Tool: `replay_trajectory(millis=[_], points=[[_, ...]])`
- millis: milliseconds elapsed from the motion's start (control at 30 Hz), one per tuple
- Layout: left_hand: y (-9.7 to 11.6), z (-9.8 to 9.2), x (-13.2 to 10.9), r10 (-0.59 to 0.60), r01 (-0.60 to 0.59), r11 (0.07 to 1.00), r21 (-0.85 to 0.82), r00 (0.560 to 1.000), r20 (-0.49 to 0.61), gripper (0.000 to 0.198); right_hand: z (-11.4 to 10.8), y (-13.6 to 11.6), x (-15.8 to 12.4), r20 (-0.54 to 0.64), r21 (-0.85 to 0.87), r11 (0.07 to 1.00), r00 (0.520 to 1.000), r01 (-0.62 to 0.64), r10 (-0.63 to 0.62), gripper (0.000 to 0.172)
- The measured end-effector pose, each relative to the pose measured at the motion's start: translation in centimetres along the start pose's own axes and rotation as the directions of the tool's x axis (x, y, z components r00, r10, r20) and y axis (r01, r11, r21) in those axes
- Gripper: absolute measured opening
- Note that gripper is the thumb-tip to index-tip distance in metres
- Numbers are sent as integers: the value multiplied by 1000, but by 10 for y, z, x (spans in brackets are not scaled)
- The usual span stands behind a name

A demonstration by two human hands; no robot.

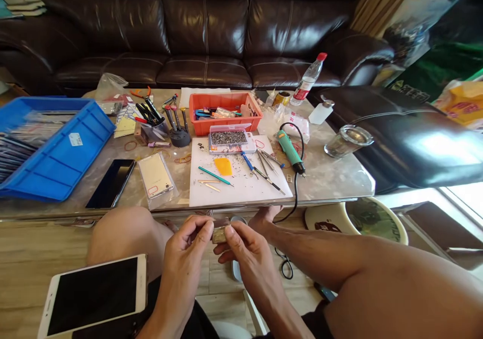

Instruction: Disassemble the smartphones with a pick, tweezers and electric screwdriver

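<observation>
My left hand [190, 246] and my right hand [245, 251] meet below the table's front edge, between my knees. Both pinch a small flat metallic part [219, 235], thumbs and forefingers closed on its two ends. A white phone [94, 294] with a dark screen rests on my left thigh. On the table just beyond the hands lies a white work mat [241, 185] with a yellow pick [223, 166], a teal-handled tool [215, 176], tweezers [268, 169] and scattered tiny screws.
A clear screw box [227, 139] and an orange tray [225, 111] sit behind the mat. A green electric screwdriver [290, 152] with a black cord lies to the right. Left are a blue bin [60, 148], a black phone [111, 183] and a bagged gold phone [155, 175]. A glass ashtray [347, 141], a bottle [309, 80] and a sofa stand behind.
</observation>
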State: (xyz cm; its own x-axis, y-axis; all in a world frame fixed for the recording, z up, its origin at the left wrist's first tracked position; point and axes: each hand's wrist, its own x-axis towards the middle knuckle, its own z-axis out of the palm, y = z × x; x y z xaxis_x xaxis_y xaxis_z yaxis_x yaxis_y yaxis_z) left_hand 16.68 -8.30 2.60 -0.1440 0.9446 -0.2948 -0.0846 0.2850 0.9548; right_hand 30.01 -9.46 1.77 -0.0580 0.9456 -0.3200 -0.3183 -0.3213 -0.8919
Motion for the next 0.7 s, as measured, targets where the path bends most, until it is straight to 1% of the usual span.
replay_trajectory(millis=[67,133,233,367,500,567,600,633,700], points=[[1,5,2,-45,45,997,-57,999,-1,35,-3,1,1,-3,-32,1000,1000,-2,2,46],[0,10,3,-93,96,988,-122,995,27,35,-6,2,2,-33,-51,999,999,5,-7,45],[-5,16,4,-155,168,968,-187,984,82,38,-11,6,5,-93,-13,1000,995,15,-16,42],[-12,25,10,-244,273,935,-227,958,147,50,-19,11,10,-122,18,1000,993,-3,5,44],[-19,33,17,-275,308,922,-235,948,162,53,-27,14,15,-128,16,1000,992,-14,16,47],[-22,35,19,-262,293,931,-216,951,163,47,-33,14,18,-117,-23,999,993,-22,19,46],[-23,34,20,-235,262,947,-185,959,159,42,-36,13,18,-117,-70,997,993,-13,5,44],[-24,34,21,-192,213,968,-134,970,150,36,-39,12,19,-124,-132,991,992,11,-27,41],[-24,32,21,-72,71,997,16,989,132,25,-47,7,18,-153,-260,962,981,78,-121,34]])
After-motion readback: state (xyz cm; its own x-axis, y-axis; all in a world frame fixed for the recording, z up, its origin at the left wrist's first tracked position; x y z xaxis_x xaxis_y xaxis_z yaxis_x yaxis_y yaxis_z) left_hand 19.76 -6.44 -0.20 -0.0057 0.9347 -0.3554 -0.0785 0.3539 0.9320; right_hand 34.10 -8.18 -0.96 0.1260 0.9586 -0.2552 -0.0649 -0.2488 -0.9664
